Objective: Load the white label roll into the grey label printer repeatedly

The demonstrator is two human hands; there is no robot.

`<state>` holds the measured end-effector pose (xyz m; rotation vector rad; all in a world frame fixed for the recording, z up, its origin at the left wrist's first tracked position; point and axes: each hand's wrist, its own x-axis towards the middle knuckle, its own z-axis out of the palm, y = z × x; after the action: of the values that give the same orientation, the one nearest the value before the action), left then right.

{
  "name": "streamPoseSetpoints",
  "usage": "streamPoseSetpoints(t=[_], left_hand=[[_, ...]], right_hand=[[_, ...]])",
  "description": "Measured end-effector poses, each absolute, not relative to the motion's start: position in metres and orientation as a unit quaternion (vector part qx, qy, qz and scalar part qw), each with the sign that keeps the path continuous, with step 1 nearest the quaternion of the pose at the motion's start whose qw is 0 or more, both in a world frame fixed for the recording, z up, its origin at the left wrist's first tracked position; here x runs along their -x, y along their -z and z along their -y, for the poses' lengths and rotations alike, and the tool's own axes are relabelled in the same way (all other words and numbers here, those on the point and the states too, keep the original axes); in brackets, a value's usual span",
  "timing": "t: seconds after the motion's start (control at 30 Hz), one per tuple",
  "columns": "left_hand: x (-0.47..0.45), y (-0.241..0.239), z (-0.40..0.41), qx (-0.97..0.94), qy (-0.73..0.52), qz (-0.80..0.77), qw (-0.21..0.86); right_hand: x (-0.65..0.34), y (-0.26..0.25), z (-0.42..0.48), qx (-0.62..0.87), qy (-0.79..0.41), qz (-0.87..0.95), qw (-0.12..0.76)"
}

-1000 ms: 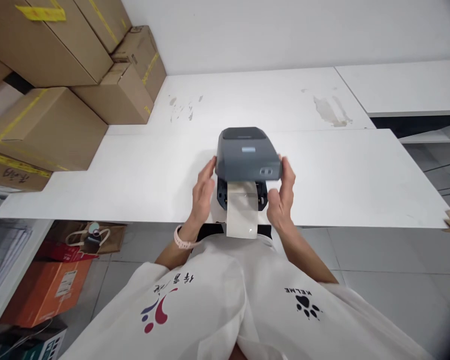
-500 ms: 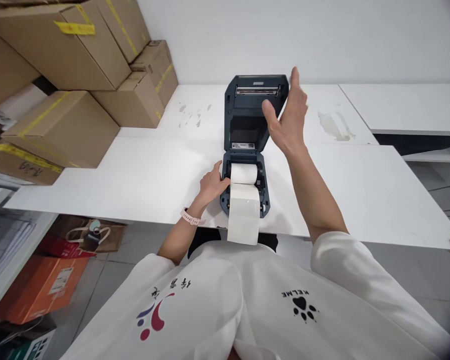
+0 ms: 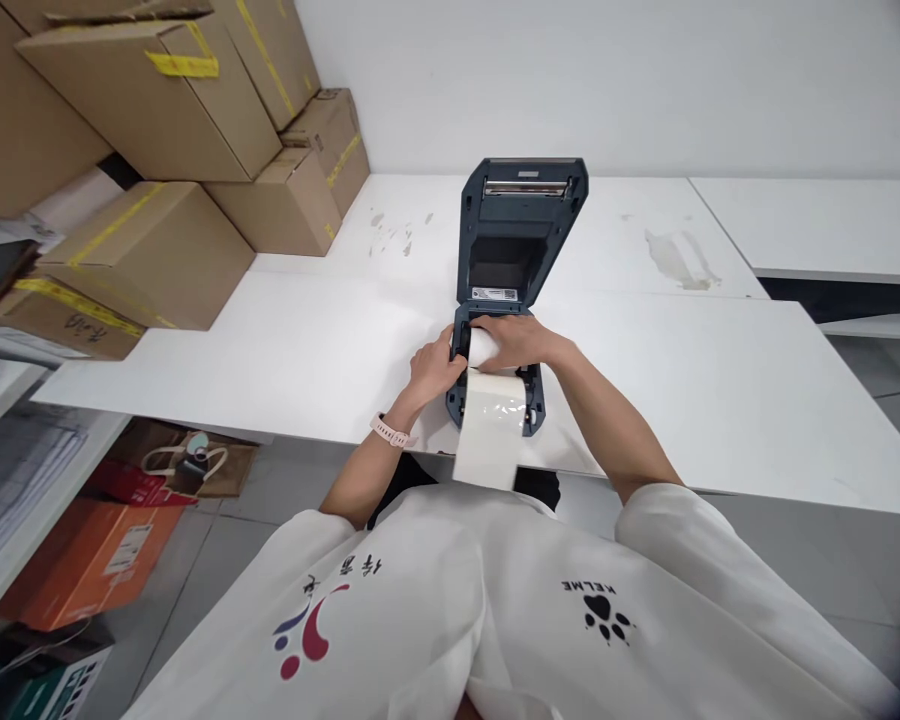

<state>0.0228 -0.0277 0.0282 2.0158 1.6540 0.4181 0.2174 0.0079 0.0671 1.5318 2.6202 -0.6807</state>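
A dark label printer point(image 3: 523, 225) stands on the white table with its lid raised. Inside its base lies a white label roll point(image 3: 482, 347), and a loose strip of labels point(image 3: 487, 440) hangs from it over the table's front edge. My right hand point(image 3: 516, 340) is wrapped over the roll from the right, fingers closed round it. At the base's left side is my left hand point(image 3: 433, 372), its thumb by the roll's left end and its fingers along the casing. Part of the roll is hidden under my right hand.
Cardboard boxes point(image 3: 150, 250) are stacked at the left of the table point(image 3: 330, 340). A white wall rises behind. Below on the left, an orange box point(image 3: 94, 560) and bags stand on the floor beside a shelf point(image 3: 52, 480).
My right hand has come down from the printer's lid onto the label roll. The lid stays up. The label strip has shifted and tilted a little. My left hand stays at the base.
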Motion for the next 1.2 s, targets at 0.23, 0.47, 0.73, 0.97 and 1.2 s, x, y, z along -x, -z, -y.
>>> streamPoseSetpoints(t=[0.23, 0.47, 0.73, 0.97, 1.2], left_hand=[[-0.021, -0.027, 0.028, -0.732, -0.168, -0.601, 0.273], [-0.021, -0.027, 0.028, -0.723, -0.172, -0.606, 0.284], [-0.021, -0.024, 0.028, -0.723, -0.170, -0.605, 0.285], [-0.022, -0.025, 0.029, -0.718, -0.184, -0.607, 0.289], [-0.020, -0.024, 0.029, -0.719, -0.186, -0.602, 0.294]], right_hand=[[-0.274, -0.067, 0.025, -0.360, 0.474, -0.702, -0.392], [-0.269, -0.067, 0.032, -0.408, 0.429, -0.677, -0.438], [-0.224, -0.091, 0.011, -0.447, 0.226, -0.864, -0.055], [-0.225, -0.083, 0.001, -0.434, 0.272, -0.859, -0.008], [-0.249, -0.095, 0.016, -0.403, 0.353, -0.832, -0.147]])
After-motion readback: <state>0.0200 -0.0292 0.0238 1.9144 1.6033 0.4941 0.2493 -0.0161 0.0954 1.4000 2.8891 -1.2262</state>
